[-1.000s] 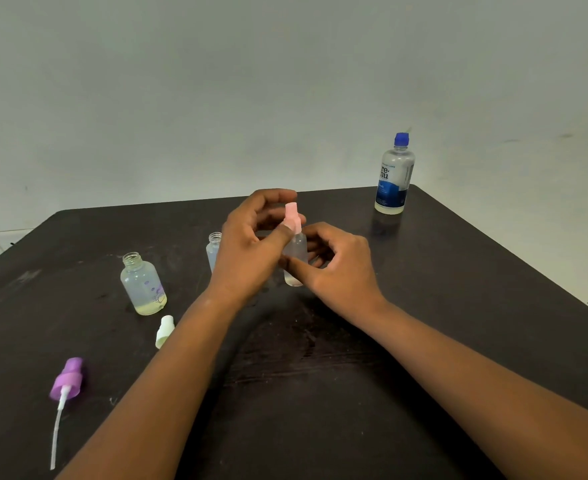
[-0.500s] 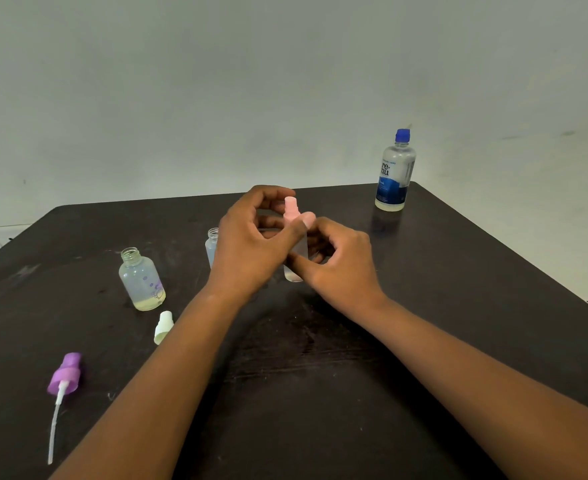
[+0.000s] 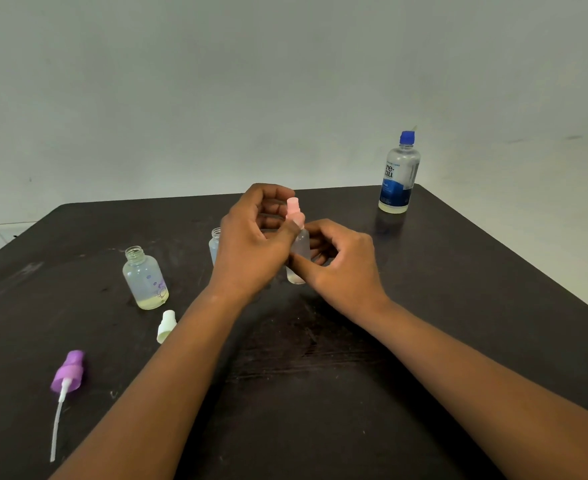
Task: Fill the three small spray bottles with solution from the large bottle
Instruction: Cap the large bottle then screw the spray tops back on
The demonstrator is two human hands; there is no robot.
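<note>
The left hand [image 3: 251, 244] pinched the pink spray cap [image 3: 294, 211] while the right hand [image 3: 341, 261] gripped its small bottle [image 3: 299, 261], upright on the tabletop [image 3: 320, 375]. Judged: uncapping; next, fetching the large solution bottle [image 3: 398, 174], standing well apart.

Two bare forearms are showing in the head view, one rising from the lower left of the frame and one from the lower right. No sleeve is covering either, up to the frame's bottom edge. The left hand [image 3: 251, 251] and the right hand [image 3: 344, 268], near the middle of the frame, are wearing no gloves. A short, pale thumbnail is showing on the left hand
</note>
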